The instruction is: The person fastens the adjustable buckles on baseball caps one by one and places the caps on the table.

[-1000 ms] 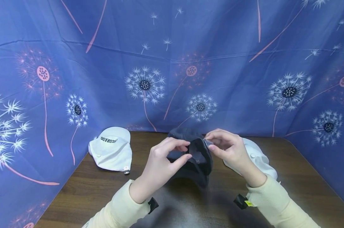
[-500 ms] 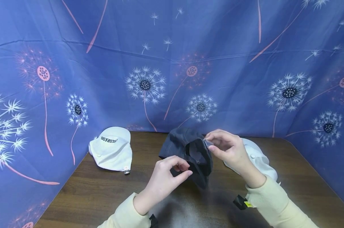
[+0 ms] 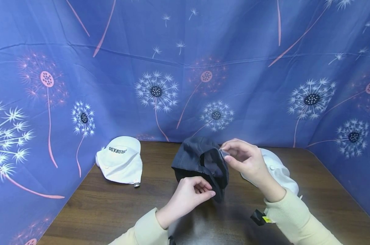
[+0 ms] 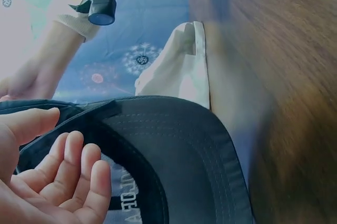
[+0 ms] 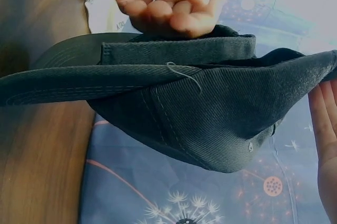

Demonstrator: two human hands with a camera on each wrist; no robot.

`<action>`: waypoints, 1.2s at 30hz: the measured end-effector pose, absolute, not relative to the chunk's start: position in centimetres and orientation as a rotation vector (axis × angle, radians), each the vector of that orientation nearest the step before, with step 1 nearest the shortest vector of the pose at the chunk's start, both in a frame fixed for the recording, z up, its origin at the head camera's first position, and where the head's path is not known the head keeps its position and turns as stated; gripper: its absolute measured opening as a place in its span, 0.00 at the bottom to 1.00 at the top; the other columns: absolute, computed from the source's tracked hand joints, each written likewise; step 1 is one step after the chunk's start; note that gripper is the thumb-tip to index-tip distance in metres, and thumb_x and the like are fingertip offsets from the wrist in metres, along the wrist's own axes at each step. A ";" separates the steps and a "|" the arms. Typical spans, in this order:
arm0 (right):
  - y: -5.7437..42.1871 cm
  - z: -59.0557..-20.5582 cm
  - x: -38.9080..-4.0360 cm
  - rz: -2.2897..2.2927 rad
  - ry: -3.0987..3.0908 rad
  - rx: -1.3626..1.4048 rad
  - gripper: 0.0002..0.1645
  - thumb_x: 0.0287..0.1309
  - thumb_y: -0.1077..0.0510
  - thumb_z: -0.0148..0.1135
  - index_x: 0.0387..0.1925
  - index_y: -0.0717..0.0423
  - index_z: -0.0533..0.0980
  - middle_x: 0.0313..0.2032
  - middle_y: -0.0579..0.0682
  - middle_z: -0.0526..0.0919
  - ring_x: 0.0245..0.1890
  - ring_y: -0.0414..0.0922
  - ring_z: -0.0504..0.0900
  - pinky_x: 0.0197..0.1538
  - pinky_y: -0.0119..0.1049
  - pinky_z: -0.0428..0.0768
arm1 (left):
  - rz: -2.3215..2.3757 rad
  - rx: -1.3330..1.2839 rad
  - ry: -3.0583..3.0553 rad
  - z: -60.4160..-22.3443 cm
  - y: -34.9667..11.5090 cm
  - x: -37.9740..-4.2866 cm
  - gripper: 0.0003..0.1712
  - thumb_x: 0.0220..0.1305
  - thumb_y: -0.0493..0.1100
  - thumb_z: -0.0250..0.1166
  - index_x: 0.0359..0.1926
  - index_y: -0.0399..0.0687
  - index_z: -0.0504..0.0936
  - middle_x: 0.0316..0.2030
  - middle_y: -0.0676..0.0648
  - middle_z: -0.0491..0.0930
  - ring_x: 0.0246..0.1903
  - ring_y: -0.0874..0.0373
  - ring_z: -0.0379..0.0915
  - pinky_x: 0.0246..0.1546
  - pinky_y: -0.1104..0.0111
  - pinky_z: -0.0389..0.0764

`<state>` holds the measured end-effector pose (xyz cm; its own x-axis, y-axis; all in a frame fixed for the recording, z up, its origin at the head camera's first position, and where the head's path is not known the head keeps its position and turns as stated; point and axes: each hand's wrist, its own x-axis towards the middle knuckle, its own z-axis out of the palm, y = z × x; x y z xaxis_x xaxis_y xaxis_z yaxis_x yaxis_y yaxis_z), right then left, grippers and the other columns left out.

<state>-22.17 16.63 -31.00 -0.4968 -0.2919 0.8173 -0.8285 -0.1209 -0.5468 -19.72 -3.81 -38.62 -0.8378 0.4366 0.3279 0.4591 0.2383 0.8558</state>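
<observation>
Dark cap held over the middle of the table, toward far edge. Right hand pinches its edge. Left hand just beside cap, thumb and fingers apart; contact hard to tell. White cap near table's far left corner; second white cap right of center.
</observation>
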 end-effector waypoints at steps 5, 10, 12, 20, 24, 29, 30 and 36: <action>16.6 -31.1 -22.2 1.662 -1.710 1.254 0.10 0.51 0.76 0.61 0.38 0.71 0.77 0.38 0.55 0.82 0.39 0.44 0.82 0.41 0.30 0.81 | -1.699 -0.894 -2.427 -38.8 -2.9 -20.0 0.06 0.51 0.43 0.72 0.26 0.48 0.83 0.22 0.55 0.81 0.20 0.70 0.74 0.24 0.75 0.78; 16.5 -31.1 -22.3 1.653 -1.706 1.254 0.11 0.51 0.76 0.61 0.38 0.69 0.77 0.38 0.55 0.82 0.39 0.44 0.82 0.41 0.30 0.81 | -1.691 -0.898 -2.422 -39.3 -2.0 -20.1 0.07 0.52 0.45 0.72 0.26 0.47 0.83 0.21 0.56 0.81 0.20 0.72 0.74 0.23 0.76 0.77; 16.5 -31.1 -22.3 1.651 -1.705 1.252 0.11 0.51 0.75 0.61 0.39 0.69 0.78 0.38 0.55 0.82 0.38 0.44 0.82 0.41 0.30 0.81 | -1.672 -0.892 -2.417 -39.4 -1.8 -20.2 0.07 0.52 0.45 0.71 0.25 0.47 0.83 0.21 0.56 0.81 0.20 0.73 0.73 0.23 0.77 0.76; 16.5 -31.2 -22.3 1.655 -1.708 1.249 0.11 0.51 0.75 0.61 0.38 0.70 0.77 0.38 0.56 0.81 0.38 0.44 0.82 0.40 0.30 0.81 | -1.591 -0.855 -2.431 -39.5 -1.6 -20.3 0.06 0.53 0.41 0.69 0.24 0.46 0.82 0.20 0.55 0.79 0.18 0.72 0.69 0.20 0.78 0.72; 16.5 -31.2 -22.3 1.658 -1.703 1.245 0.10 0.51 0.75 0.62 0.38 0.71 0.77 0.38 0.55 0.82 0.38 0.43 0.82 0.40 0.30 0.81 | -1.608 -0.858 -2.441 -39.3 -1.7 -20.2 0.06 0.54 0.40 0.68 0.24 0.45 0.82 0.19 0.55 0.79 0.16 0.70 0.68 0.17 0.78 0.71; 16.5 -31.2 -22.4 1.678 -1.675 1.270 0.12 0.50 0.77 0.61 0.39 0.70 0.77 0.39 0.55 0.82 0.38 0.44 0.82 0.41 0.30 0.81 | -1.611 -0.882 -2.450 -39.0 -1.9 -19.8 0.07 0.54 0.40 0.68 0.22 0.46 0.81 0.18 0.55 0.79 0.15 0.70 0.68 0.17 0.79 0.71; 16.5 -31.2 -22.4 1.682 -1.672 1.275 0.12 0.50 0.77 0.61 0.39 0.69 0.77 0.39 0.55 0.82 0.39 0.44 0.82 0.41 0.30 0.81 | -1.612 -0.885 -2.451 -39.0 -2.0 -19.7 0.07 0.54 0.40 0.68 0.21 0.45 0.81 0.18 0.55 0.79 0.15 0.70 0.68 0.17 0.79 0.71; 16.5 -31.2 -22.3 1.669 -1.702 1.259 0.13 0.49 0.78 0.60 0.39 0.68 0.77 0.38 0.55 0.81 0.39 0.43 0.81 0.42 0.30 0.81 | -1.625 -0.899 -2.454 -38.4 -2.4 -19.3 0.08 0.54 0.40 0.67 0.21 0.46 0.81 0.17 0.57 0.78 0.15 0.71 0.67 0.17 0.79 0.71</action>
<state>-22.26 16.47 -31.16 -0.4874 -0.2938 0.8222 -0.8277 -0.1443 -0.5423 -19.26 -2.39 -38.42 -0.8276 0.4316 0.3590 0.4990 0.2725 0.8227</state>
